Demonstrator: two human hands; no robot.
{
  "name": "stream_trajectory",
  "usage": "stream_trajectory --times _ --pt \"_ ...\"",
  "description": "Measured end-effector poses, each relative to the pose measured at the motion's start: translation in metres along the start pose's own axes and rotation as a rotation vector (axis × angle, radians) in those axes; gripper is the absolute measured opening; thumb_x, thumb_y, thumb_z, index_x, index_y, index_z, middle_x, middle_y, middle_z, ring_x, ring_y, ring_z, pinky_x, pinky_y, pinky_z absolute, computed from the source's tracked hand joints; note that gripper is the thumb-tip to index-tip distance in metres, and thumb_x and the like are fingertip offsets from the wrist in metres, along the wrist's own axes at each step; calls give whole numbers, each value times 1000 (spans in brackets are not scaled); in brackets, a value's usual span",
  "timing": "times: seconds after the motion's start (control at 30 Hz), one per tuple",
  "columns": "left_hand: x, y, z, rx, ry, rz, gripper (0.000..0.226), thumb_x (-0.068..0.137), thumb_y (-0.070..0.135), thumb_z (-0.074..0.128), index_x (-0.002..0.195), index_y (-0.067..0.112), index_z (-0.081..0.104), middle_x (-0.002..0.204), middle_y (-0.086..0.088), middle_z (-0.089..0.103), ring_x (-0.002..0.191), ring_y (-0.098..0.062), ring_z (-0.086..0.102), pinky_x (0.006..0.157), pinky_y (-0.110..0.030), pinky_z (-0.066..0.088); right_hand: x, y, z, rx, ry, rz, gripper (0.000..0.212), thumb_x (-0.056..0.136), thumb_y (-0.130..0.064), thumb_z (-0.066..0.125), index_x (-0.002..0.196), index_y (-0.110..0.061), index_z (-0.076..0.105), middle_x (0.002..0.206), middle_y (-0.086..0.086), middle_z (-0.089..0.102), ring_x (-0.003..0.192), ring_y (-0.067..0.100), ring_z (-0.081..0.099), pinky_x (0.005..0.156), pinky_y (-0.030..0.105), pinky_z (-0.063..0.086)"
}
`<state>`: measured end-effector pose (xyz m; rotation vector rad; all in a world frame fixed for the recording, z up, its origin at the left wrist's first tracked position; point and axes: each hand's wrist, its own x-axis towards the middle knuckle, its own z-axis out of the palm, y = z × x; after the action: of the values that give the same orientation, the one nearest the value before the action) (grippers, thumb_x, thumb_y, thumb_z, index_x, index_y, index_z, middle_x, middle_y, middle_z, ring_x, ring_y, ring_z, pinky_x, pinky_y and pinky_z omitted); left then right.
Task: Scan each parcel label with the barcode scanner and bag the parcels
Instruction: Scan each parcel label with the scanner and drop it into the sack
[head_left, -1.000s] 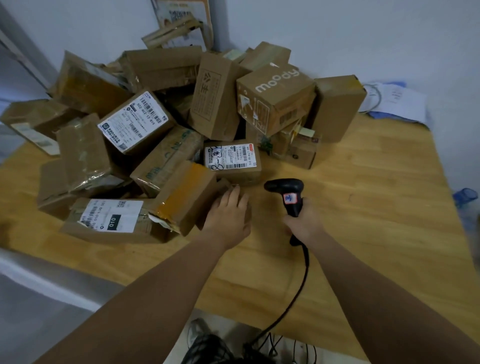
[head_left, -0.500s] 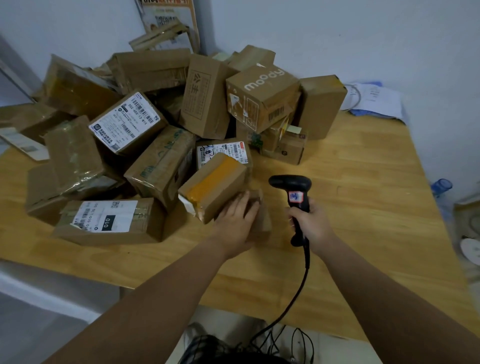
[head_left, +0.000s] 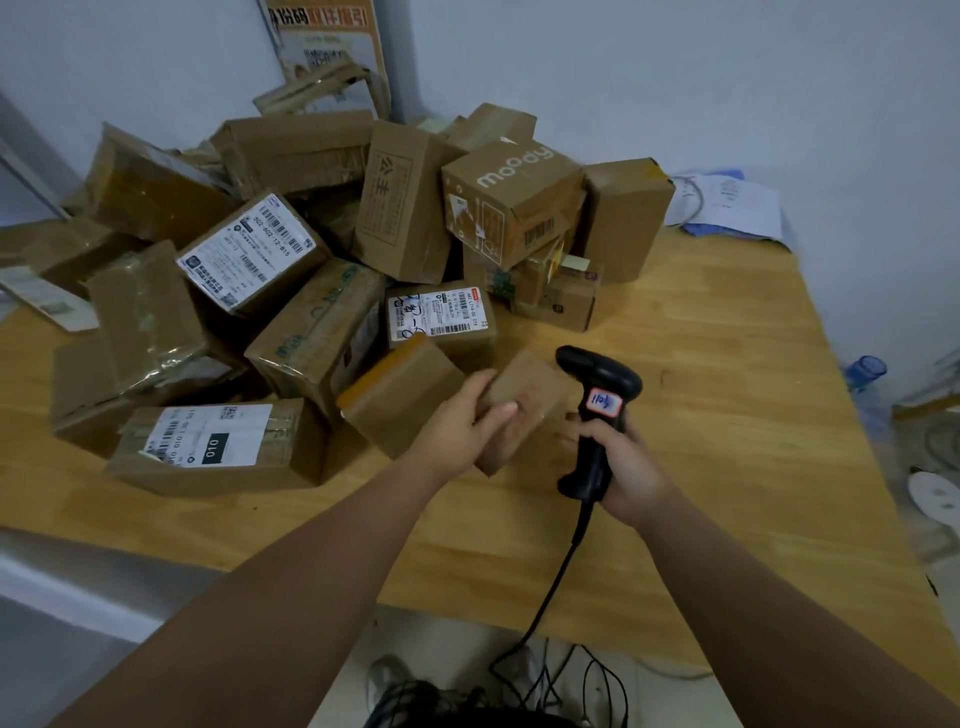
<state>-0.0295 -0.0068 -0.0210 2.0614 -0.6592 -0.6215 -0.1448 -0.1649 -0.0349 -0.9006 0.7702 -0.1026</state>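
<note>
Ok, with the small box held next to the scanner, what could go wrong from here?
The small plain brown cardboard parcel in the left hand shows no label on its visible faces, so the black handheld barcode scanner in the right hand may read nothing until it is turned. The scanner's black cord drops off the wooden table toward tangled cables below and could snag.

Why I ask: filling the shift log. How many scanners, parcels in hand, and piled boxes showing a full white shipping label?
Barcode scanner, gripped by the right hand: 1
Small parcel, held by the left hand: 1
Piled boxes with a full white label (502-602 box, 010 box, centre box): 3
Total: 5
</note>
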Motion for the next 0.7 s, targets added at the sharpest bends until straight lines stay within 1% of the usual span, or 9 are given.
stream_trajectory --times 0.07,0.23,0.3,0.4,0.47,0.53,0.57,0.63,0.7 --pt "-4 7 3 -343 64 -130 48 99 39 48 142 22 39 125 2 58 115 -15 56 98 -34 48 -3 -4 5 74 -58 -25 40 91 -1 56 118 -30 56 110 2 70 105 24 66 80 45 51" --pt "-6 6 11 -677 220 -310 46 100 48 38 140 26 41 120 0 62 112 -21 60 101 -47 47 -9 -13 26 77 -65 -104 41 89 2 57 117 -28 57 103 2 72 91 22 70 74 38 53" --pt "-5 7 10 -703 260 -336 54 98 57 33 143 28 39 126 -2 61 116 -23 58 104 -49 44 -11 -16 31 62 -41 -129 42 88 1 58 119 -27 56 107 6 72 91 23 70 73 38 54" --pt "-3 17 4 -554 196 -360 82 79 84 29 147 38 26 143 4 47 128 -22 47 110 -50 36 -10 -19 36 -14 -6 -186 39 87 1 61 116 -26 56 107 5 71 94 23 70 78 40 55" --pt "-3 21 -5 -487 95 -342 104 59 90 53 146 44 19 145 6 40 126 -20 48 100 -45 47 -10 -20 40 -42 5 -244 38 87 2 61 112 -27 55 104 3 71 95 22 70 82 40 56" --pt "-4 23 -14 -429 -14 -329 112 50 65 79 142 44 18 139 5 41 116 -18 54 78 -37 58 -10 -22 44 -66 2 -286 39 87 1 62 112 -28 54 104 2 71 95 21 70 82 40 56" --pt "-5 23 -18 -421 -33 -336 109 53 50 84 140 41 19 135 3 44 112 -18 56 73 -34 59 -10 -23 46 -80 0 -295 40 87 1 62 113 -28 54 104 2 71 95 21 70 81 40 57" --pt "-4 25 -26 -450 21 -332 91 68 26 84 136 28 24 127 0 53 105 -17 61 77 -35 59 -12 -26 47 -141 -11 -312 44 86 1 64 119 -26 53 106 2 69 96 19 68 78 36 55" --pt "-6 29 -41 -481 162 -292 78 77 20 80 132 26 24 115 2 56 98 -14 62 77 -29 58 -15 -34 47 -271 -14 -365 50 84 3 65 124 -23 50 106 1 66 92 16 64 72 27 52"
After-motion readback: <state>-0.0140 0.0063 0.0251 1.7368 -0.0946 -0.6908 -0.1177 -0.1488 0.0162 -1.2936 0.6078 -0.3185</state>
